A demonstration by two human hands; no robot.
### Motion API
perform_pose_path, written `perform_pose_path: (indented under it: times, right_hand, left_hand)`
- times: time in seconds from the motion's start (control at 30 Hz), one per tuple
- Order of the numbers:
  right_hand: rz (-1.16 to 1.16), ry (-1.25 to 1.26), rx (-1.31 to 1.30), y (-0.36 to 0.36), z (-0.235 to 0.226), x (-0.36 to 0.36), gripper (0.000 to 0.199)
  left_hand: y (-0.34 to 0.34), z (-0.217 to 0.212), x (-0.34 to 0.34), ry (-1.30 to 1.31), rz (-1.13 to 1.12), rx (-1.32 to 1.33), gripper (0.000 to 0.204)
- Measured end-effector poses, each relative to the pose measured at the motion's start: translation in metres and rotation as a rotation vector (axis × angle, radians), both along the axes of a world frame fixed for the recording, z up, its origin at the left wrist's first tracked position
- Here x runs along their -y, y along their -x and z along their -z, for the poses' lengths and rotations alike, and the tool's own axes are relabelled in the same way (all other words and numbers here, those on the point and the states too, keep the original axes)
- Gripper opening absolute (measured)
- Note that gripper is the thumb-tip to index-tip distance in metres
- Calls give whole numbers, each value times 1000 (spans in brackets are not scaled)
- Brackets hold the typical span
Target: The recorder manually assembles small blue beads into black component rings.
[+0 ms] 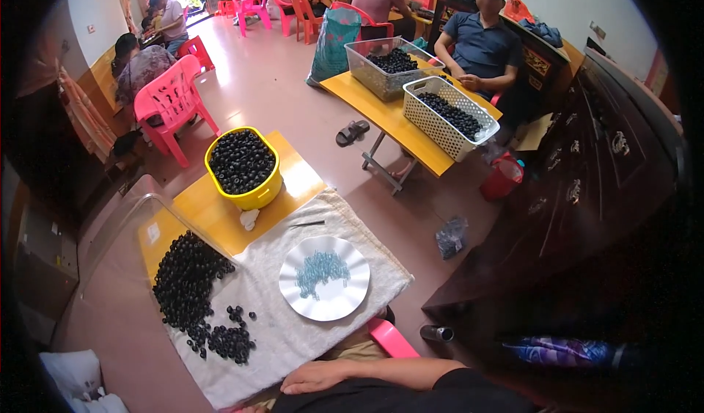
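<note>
My right hand [317, 375] rests low at the near edge of the towel, its forearm coming in from the right over dark clothing. Its fingers are mostly hidden, and nothing shows in them. A small bit of skin [254, 409] at the bottom rim seems to be my left hand, nearly all cut off. Ahead, a white fluted plate [353, 304] with small clear-blue pieces [323, 268] lies on a white towel [389, 266]. To the left, black ring-like parts [183, 277] spill in a heap, with a smaller group [231, 343] nearer me. Thin tweezers [306, 224] lie beyond the plate.
A yellow tub [276, 185] of black parts stands on the table [297, 171], near a clear plastic bin [139, 215] at the left. Across the aisle, a person [480, 46] sits behind a table [352, 97] with a white basket [440, 130]. Pink chairs [169, 94] stand behind.
</note>
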State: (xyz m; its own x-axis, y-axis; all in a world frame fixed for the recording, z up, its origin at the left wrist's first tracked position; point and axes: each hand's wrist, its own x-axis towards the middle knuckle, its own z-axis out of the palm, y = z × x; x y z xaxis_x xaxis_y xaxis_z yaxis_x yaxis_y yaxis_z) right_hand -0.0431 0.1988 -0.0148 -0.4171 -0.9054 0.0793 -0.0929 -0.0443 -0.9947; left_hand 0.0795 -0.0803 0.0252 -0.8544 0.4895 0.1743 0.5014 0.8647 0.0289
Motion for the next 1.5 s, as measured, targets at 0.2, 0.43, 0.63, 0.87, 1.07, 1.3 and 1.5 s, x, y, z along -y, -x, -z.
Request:
perform_pose_path:
  times: [0.2, 0.43, 0.63, 0.87, 1.07, 1.3, 1.5]
  right_hand:
    - [-101, -59, 31, 4, -5, 0, 52]
    - [-75, -31, -23, 0, -4, 2, 58]
    - [-80, -64, -4, 0, -5, 2, 58]
    - [-134, -144, 22, 4, -11, 2, 57]
    - [-130, -149, 15, 3, -10, 3, 56]
    - [-140, -148, -9, 2, -9, 6, 53]
    - [-135, -152, -36, 0, -11, 6, 53]
  left_hand:
    - [3, -14, -9, -26, -20, 71, 19]
    - [2, -21, -11, -61, -43, 137, 17]
    - [7, -25, -16, -122, -14, 68, 13]
    - [3, -20, -13, -44, -53, 99, 7]
    - [1, -18, -12, -26, -59, 55, 7]
    - [-5, -10, -9, -15, -46, -5, 12]
    - [-10, 8, -1, -34, -32, 26, 23]
